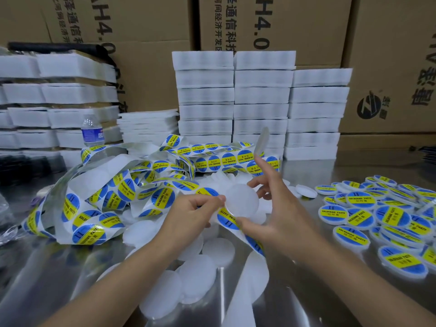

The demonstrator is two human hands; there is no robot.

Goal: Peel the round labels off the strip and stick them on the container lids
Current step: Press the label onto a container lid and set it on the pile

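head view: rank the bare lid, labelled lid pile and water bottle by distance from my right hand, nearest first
1. bare lid, touching the right hand, centre.
2. labelled lid pile, just to its right.
3. water bottle, far back left.

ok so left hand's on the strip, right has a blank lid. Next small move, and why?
Probably peel the label below the blank lid off the label strip and press it onto that lid. The left hand pinches the strip right beside it, the right hand holds the lid, whose face is bare, and the labelled lids are piled to the right.
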